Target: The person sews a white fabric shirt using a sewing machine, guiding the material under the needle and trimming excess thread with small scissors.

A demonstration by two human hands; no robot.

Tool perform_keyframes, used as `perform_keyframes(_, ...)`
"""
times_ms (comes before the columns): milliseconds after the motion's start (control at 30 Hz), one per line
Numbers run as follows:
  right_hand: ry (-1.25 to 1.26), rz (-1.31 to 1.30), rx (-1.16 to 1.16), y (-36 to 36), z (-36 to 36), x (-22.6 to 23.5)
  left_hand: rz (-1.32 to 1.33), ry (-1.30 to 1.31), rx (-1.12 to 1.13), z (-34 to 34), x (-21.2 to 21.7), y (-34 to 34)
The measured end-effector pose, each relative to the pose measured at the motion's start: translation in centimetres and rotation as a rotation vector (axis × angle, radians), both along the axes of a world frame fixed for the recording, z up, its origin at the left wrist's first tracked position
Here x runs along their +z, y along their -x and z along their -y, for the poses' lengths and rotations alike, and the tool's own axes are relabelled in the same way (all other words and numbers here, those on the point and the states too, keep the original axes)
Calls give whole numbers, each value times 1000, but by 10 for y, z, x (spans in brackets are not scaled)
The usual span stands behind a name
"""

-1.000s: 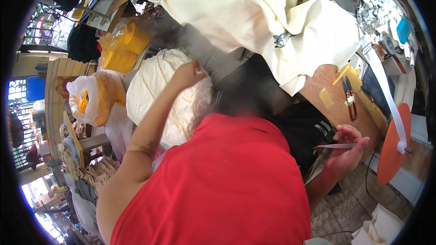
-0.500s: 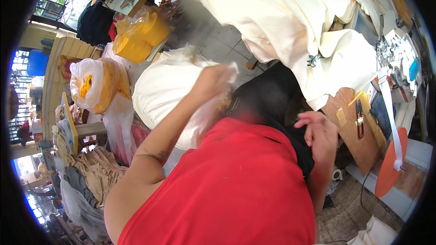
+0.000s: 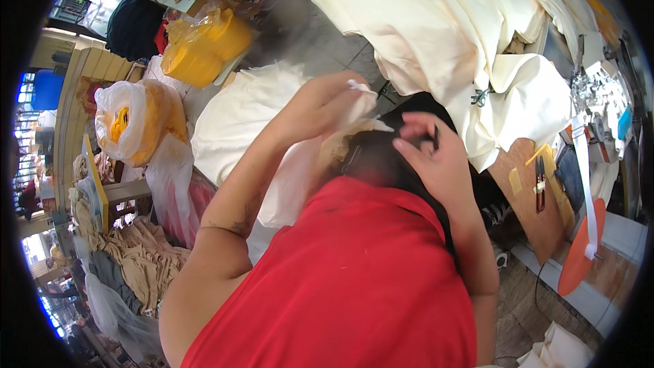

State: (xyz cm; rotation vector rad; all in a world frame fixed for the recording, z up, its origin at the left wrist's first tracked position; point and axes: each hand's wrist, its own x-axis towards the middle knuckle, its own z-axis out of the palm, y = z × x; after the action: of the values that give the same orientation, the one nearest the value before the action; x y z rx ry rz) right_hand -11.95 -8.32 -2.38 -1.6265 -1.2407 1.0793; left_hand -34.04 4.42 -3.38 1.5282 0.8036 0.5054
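Observation:
My left hand is closed on a bit of white cloth that sticks out past its fingers. Under that wrist bulges a large pile of off-white cloth to the left of my lap. A pale edge of fabric hangs below the hand, over black cloth on my lap. My right hand is raised to the right of it, fingers curled and thumb apart. Something small and dark shows among its fingers, too blurred to name. The two hands do not touch.
Cream fabric drapes off a work surface at the upper right. Beside it are a brown board with snips and an orange disc. Plastic bags with yellow contents and orange contents stand at the left.
My right hand has come up and inward, from the right side of my lap toward my left hand. The left hand has shifted slightly right, with white cloth still in it.

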Motion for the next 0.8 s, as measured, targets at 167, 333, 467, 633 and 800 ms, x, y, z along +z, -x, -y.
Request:
perform_keyframes(167, 54, -234, 200, 17, -54, -2, -86, -33, 43, 13, 33, -15)
perform_keyframes(333, -65, -215, 211, 29, -61, -10, -230, -353, 97, 22, 36, 31)
perform_keyframes(467, -189, -31, 148, 27, -35, 8, -774, -860, 534, 3, 7, 106)
perform_keyframes(633, -165, -303, 87, 11, 23, 2, -685, -744, 1143, -41, 49, 145)
perform_keyframes(800, -231, -343, -472, -65, 74, 10, 179, -917, 779, -102, 78, -14)
